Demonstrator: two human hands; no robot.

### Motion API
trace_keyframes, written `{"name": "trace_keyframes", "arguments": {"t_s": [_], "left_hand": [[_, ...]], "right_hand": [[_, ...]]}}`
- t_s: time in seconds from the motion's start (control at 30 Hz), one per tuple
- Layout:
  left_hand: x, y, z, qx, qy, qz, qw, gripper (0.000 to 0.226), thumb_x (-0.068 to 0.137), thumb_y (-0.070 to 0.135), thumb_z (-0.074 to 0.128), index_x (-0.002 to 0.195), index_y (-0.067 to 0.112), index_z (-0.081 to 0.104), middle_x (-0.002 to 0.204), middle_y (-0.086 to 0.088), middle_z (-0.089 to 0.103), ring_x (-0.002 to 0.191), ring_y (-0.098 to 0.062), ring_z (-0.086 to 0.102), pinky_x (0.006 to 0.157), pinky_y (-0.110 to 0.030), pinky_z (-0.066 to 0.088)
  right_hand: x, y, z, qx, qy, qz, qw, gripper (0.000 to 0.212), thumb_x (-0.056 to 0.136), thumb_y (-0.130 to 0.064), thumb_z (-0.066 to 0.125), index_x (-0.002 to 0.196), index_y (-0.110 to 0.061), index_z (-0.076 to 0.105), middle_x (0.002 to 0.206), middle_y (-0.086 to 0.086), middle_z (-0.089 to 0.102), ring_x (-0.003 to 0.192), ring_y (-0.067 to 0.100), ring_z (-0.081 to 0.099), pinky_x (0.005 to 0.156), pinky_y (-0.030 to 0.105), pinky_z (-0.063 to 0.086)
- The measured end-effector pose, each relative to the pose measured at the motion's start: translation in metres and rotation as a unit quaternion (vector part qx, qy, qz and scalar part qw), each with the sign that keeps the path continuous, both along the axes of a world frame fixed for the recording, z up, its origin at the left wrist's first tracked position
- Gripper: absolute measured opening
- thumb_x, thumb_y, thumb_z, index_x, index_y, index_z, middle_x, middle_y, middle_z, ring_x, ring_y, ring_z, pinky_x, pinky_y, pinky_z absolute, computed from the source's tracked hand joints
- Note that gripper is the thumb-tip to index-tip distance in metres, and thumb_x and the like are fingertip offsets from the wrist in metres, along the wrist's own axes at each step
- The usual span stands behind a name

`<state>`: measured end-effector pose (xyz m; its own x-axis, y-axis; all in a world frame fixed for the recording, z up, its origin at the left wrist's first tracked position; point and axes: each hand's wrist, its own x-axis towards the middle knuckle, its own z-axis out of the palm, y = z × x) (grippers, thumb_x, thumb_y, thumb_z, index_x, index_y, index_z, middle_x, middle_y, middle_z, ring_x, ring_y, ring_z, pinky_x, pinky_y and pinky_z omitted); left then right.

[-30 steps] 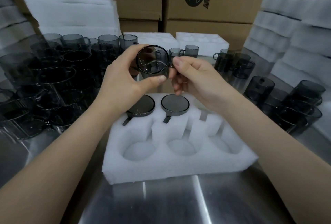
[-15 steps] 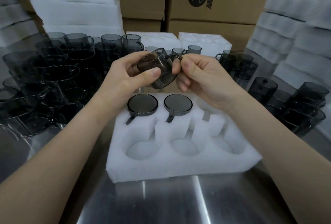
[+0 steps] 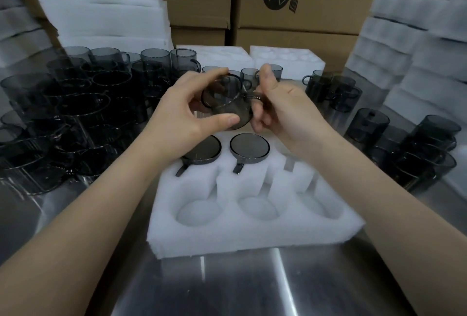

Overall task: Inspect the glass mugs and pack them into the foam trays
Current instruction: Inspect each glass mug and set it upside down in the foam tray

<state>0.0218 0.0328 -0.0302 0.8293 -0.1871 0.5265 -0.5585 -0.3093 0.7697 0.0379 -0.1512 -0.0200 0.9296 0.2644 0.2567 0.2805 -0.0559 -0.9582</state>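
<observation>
A smoky grey glass mug (image 3: pixel 226 103) is held tilted above the far edge of the white foam tray (image 3: pixel 252 232). My left hand (image 3: pixel 184 116) grips its body from the left, thumb under the base. My right hand (image 3: pixel 280 111) pinches its handle on the right. Two mugs sit upside down in the tray's far row: one (image 3: pixel 204 151) partly hidden by my left wrist, the other (image 3: pixel 249 148) in the middle pocket. The three near pockets hold nothing.
Several grey mugs (image 3: pixel 75 113) crowd the steel table on the left and more (image 3: pixel 404 144) stand on the right. Foam trays (image 3: pixel 285 60) lie at the back, foam stacks (image 3: pixel 414 58) rise at right and left, and cardboard boxes (image 3: pixel 303 0) stand behind.
The mug has been turned in my hands: a second ago its mouth faced me, now it is tilted with the base low and towards me. Both hands have stayed above the tray's far edge.
</observation>
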Motion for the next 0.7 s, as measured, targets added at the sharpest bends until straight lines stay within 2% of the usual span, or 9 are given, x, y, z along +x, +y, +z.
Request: {"name": "trace_keyframes", "arguments": {"t_s": [0.1,0.17,0.2,0.3,0.37,0.43,0.53,0.63,0.7], "left_hand": [[-0.0014,0.0017,0.0010,-0.050,0.018,-0.027,0.998,0.064,0.077,0.013,0.076,0.136,0.022,0.050,0.124,0.000,0.062,0.114,-0.005,0.060,0.098,-0.019,0.046],[-0.0027,0.0010,0.0014,-0.060,0.020,-0.048,0.997,0.062,0.081,0.008,0.071,0.137,0.021,0.048,0.125,0.000,0.061,0.117,-0.006,0.059,0.099,-0.021,0.046],[-0.0030,0.0003,0.0016,-0.062,0.020,-0.053,0.996,0.061,0.082,0.008,0.070,0.138,0.021,0.047,0.124,0.000,0.061,0.117,-0.005,0.059,0.098,-0.020,0.046],[-0.0020,0.0009,0.0021,-0.091,0.024,-0.060,0.994,0.064,0.084,0.006,0.067,0.143,0.016,0.043,0.122,-0.001,0.060,0.115,-0.005,0.060,0.096,-0.020,0.047],[-0.0007,0.0032,0.0017,-0.123,0.028,-0.066,0.990,0.068,0.084,0.003,0.068,0.145,0.013,0.039,0.117,-0.005,0.061,0.110,-0.009,0.063,0.096,-0.025,0.049],[0.0004,0.0055,0.0017,-0.138,0.031,-0.078,0.987,0.068,0.081,0.004,0.066,0.144,0.013,0.040,0.117,-0.008,0.061,0.106,-0.012,0.065,0.094,-0.027,0.050],[0.0030,0.0081,0.0016,-0.139,0.041,-0.101,0.984,0.057,0.076,0.002,0.067,0.130,0.010,0.048,0.118,-0.011,0.060,0.103,-0.017,0.066,0.090,-0.028,0.051],[0.0050,0.0081,0.0005,-0.133,0.056,-0.113,0.983,0.051,0.072,0.002,0.070,0.116,0.015,0.048,0.116,-0.007,0.062,0.103,-0.015,0.066,0.088,-0.026,0.051],[0.0051,0.0067,-0.0004,-0.120,0.061,-0.117,0.984,0.053,0.069,0.000,0.075,0.111,0.015,0.048,0.107,0.004,0.068,0.100,-0.011,0.068,0.085,-0.022,0.052]], "right_hand": [[-0.0019,0.0014,0.0009,0.047,-0.043,-0.039,0.997,0.030,0.097,-0.028,0.057,0.068,-0.020,0.064,0.064,0.006,0.052,0.048,0.011,0.045,0.052,0.024,0.040],[-0.0021,0.0009,0.0023,0.036,-0.047,-0.058,0.997,0.010,0.095,-0.018,0.060,0.087,-0.018,0.065,0.078,0.005,0.058,0.055,0.011,0.048,0.054,0.028,0.041],[-0.0019,0.0004,0.0027,0.028,-0.036,-0.054,0.998,0.008,0.097,-0.018,0.058,0.097,-0.016,0.065,0.089,0.007,0.061,0.063,0.014,0.053,0.057,0.030,0.044],[-0.0017,-0.0012,0.0025,0.036,-0.003,0.001,0.999,0.024,0.101,-0.026,0.048,0.120,-0.015,0.059,0.115,0.015,0.062,0.088,0.026,0.062,0.068,0.037,0.053],[-0.0030,-0.0015,0.0022,0.044,-0.008,0.053,0.998,0.031,0.097,-0.026,0.051,0.127,-0.020,0.054,0.129,0.014,0.058,0.100,0.026,0.064,0.077,0.039,0.055],[-0.0022,-0.0030,-0.0002,0.014,-0.038,0.076,0.996,0.042,0.093,-0.018,0.059,0.133,-0.023,0.051,0.139,0.010,0.051,0.108,0.024,0.063,0.084,0.040,0.056],[-0.0015,-0.0023,-0.0026,0.009,-0.064,0.074,0.995,0.049,0.090,-0.010,0.064,0.134,-0.028,0.050,0.138,-0.002,0.050,0.106,0.022,0.066,0.084,0.040,0.058],[-0.0026,-0.0011,-0.0013,0.035,-0.060,0.064,0.996,0.045,0.084,-0.014,0.067,0.126,-0.025,0.056,0.123,-0.005,0.058,0.094,0.022,0.068,0.069,0.036,0.060],[-0.0030,-0.0018,-0.0006,0.028,-0.064,0.051,0.996,0.038,0.080,-0.019,0.068,0.117,-0.025,0.060,0.115,0.001,0.059,0.080,0.024,0.066,0.056,0.032,0.058]]}}
